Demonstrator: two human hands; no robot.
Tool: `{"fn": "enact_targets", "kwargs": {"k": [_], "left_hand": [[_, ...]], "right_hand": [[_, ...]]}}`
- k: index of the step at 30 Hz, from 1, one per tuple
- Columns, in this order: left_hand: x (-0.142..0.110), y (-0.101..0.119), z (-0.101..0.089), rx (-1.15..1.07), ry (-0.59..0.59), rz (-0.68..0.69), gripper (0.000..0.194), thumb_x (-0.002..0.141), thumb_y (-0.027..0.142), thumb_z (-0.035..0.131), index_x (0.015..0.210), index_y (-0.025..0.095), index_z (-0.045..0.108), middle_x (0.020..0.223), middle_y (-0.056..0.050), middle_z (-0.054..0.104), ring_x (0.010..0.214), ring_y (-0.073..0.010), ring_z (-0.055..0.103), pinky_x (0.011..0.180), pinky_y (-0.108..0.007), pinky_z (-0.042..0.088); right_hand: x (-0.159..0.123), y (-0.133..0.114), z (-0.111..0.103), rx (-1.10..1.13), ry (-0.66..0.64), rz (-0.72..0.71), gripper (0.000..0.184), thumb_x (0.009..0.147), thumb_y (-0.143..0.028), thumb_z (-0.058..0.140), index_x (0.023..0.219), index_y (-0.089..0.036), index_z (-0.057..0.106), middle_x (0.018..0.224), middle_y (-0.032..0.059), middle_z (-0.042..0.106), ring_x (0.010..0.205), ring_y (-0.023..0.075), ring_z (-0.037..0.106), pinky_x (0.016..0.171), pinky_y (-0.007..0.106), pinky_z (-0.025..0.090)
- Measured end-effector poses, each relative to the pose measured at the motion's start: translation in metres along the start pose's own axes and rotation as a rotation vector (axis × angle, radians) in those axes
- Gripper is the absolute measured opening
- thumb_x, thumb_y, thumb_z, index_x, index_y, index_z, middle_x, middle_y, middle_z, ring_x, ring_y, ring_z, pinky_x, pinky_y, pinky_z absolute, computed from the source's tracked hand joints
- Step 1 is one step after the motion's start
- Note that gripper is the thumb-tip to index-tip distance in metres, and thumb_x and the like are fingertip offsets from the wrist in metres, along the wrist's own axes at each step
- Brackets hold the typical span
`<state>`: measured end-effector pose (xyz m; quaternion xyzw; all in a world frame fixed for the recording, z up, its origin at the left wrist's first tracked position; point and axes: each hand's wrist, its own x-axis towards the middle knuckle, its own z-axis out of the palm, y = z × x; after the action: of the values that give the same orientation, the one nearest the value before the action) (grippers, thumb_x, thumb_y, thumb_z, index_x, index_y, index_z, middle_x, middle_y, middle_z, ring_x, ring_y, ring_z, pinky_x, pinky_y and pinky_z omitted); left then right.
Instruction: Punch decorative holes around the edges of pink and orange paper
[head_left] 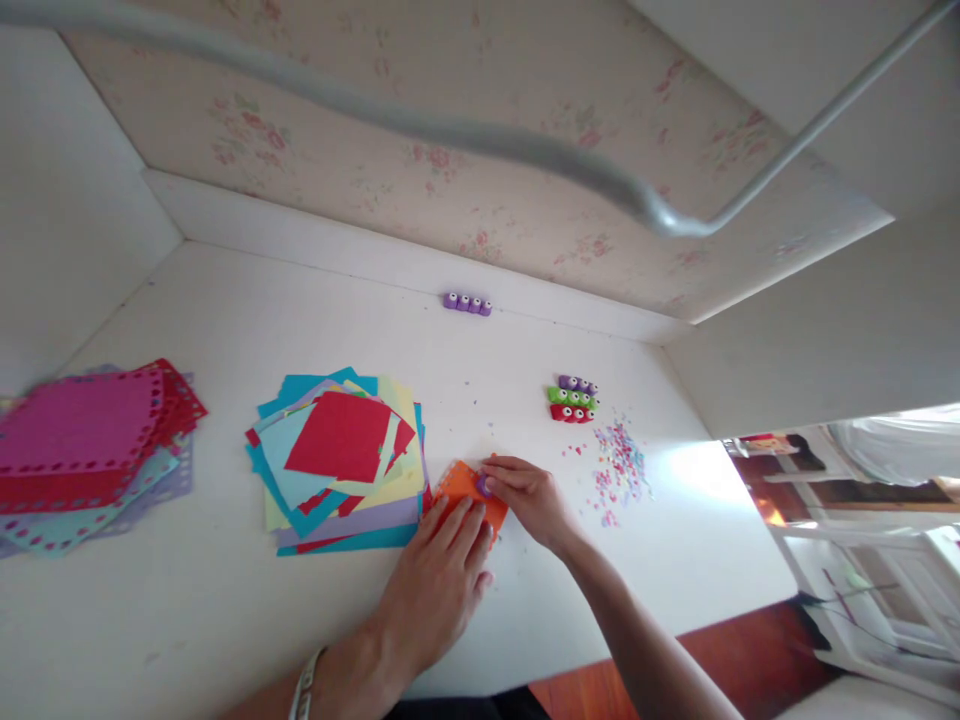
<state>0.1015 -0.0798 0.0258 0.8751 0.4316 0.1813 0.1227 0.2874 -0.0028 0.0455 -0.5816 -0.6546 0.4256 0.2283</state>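
A: ok from where I'm standing, what's at far left?
B: Stack of hole-edged paper (82, 425), pink on top. Then left of centre a messy paper pile (341, 435), red square uppermost.
A: And the hands?
B: Lower middle. Left hand (440, 565) is palm down, fingers laid out nearly flat and slightly apart on an orange sheet (459, 481). Right hand (534, 500) pinches a little purple punch (484, 486) between thumb and fingers.
A: So where's the punch, exactly?
B: On the orange sheet's right-hand part, just above the left fingertips. Right hand's got it, so that's the nearer one. Sheet sits tilted; can't tell its long axis, or the punch's, too much covered.
A: Further right?
B: Four more purple punches (467, 304) upper middle, a mixed punch cluster (574, 398) right of centre, then confetti (621, 462) scattered below that.
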Motion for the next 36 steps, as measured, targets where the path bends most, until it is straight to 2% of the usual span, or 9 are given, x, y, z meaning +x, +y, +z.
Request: {"fn": "enact_targets", "kwargs": {"k": [4,10,13,19,23,27,30,33,36], "left_hand": [[0.001,0.001,-0.003,-0.01,-0.028,0.009,0.041,0.098,0.04,0.047,0.131,0.018,0.057,0.138,-0.008,0.058,0.128,-0.0255,0.05,0.113,-0.045,0.026],[0.002,0.0,-0.006,0.011,-0.02,0.052,0.038,0.099,0.038,0.044,0.128,0.018,0.059,0.136,-0.008,0.06,0.128,-0.0246,0.051,0.113,-0.045,0.027],[0.001,0.0,-0.006,0.011,-0.007,0.074,0.035,0.099,0.035,0.045,0.126,0.019,0.06,0.134,-0.006,0.062,0.126,-0.0236,0.053,0.112,-0.044,0.029],[0.001,0.0,-0.005,-0.012,0.018,0.108,0.031,0.096,0.027,0.048,0.124,0.021,0.06,0.13,-0.006,0.064,0.124,-0.0218,0.055,0.112,-0.041,0.031],[0.002,0.0,-0.003,-0.033,0.051,0.086,0.029,0.095,0.026,0.05,0.12,0.023,0.062,0.128,-0.005,0.065,0.121,-0.0221,0.057,0.11,-0.042,0.036],[0.003,0.001,-0.001,-0.058,0.084,0.075,0.027,0.095,0.026,0.051,0.118,0.023,0.063,0.125,-0.005,0.066,0.118,-0.0216,0.058,0.109,-0.043,0.038],[0.003,0.001,0.0,-0.076,0.086,0.067,0.026,0.094,0.026,0.052,0.118,0.024,0.063,0.124,-0.004,0.066,0.118,-0.0214,0.058,0.109,-0.044,0.039],[0.004,-0.001,-0.001,-0.084,0.089,0.072,0.026,0.094,0.026,0.053,0.118,0.025,0.063,0.124,-0.003,0.066,0.117,-0.0208,0.059,0.108,-0.044,0.041],[0.005,-0.003,-0.003,-0.088,0.104,0.09,0.025,0.094,0.026,0.053,0.117,0.025,0.063,0.123,-0.003,0.067,0.116,-0.0206,0.06,0.107,-0.043,0.043]], "right_hand": [[0.002,0.003,-0.01,-0.07,0.065,-0.053,0.023,0.091,-0.039,0.058,0.098,-0.029,0.078,0.111,0.0031,0.073,0.103,0.0214,0.067,0.094,0.037,0.053],[0.008,-0.005,-0.033,-0.285,0.295,-0.11,0.028,0.094,-0.037,0.052,0.093,-0.023,0.077,0.099,0.0072,0.073,0.084,0.021,0.068,0.076,0.033,0.054],[0.01,-0.007,-0.035,-0.332,0.307,-0.114,0.023,0.091,-0.036,0.058,0.092,-0.022,0.077,0.094,0.0072,0.072,0.073,0.0188,0.067,0.069,0.031,0.054],[0.016,-0.009,-0.039,-0.35,0.256,-0.161,0.02,0.089,-0.029,0.059,0.086,-0.027,0.079,0.092,0.0041,0.074,0.079,0.0193,0.069,0.075,0.031,0.054],[0.023,-0.014,-0.066,-0.362,0.277,-0.204,0.02,0.088,-0.029,0.058,0.084,-0.028,0.078,0.091,0.0019,0.075,0.085,0.0204,0.07,0.079,0.033,0.054],[0.052,-0.008,-0.112,-0.558,0.411,-0.126,0.025,0.09,-0.031,0.052,0.092,-0.029,0.077,0.1,0.0011,0.076,0.091,0.0214,0.07,0.083,0.034,0.054],[0.085,0.006,-0.14,-0.652,0.413,-0.079,0.028,0.09,-0.028,0.05,0.094,-0.027,0.078,0.101,0.0028,0.076,0.095,0.0233,0.069,0.086,0.036,0.052],[0.111,0.017,-0.152,-0.731,0.341,-0.074,0.028,0.087,-0.022,0.051,0.088,-0.026,0.079,0.102,0.0036,0.076,0.098,0.0235,0.069,0.087,0.034,0.051],[0.124,0.022,-0.154,-0.801,0.258,-0.07,0.026,0.085,-0.018,0.054,0.084,-0.025,0.079,0.098,0.0034,0.077,0.096,0.022,0.069,0.088,0.031,0.05]]}}
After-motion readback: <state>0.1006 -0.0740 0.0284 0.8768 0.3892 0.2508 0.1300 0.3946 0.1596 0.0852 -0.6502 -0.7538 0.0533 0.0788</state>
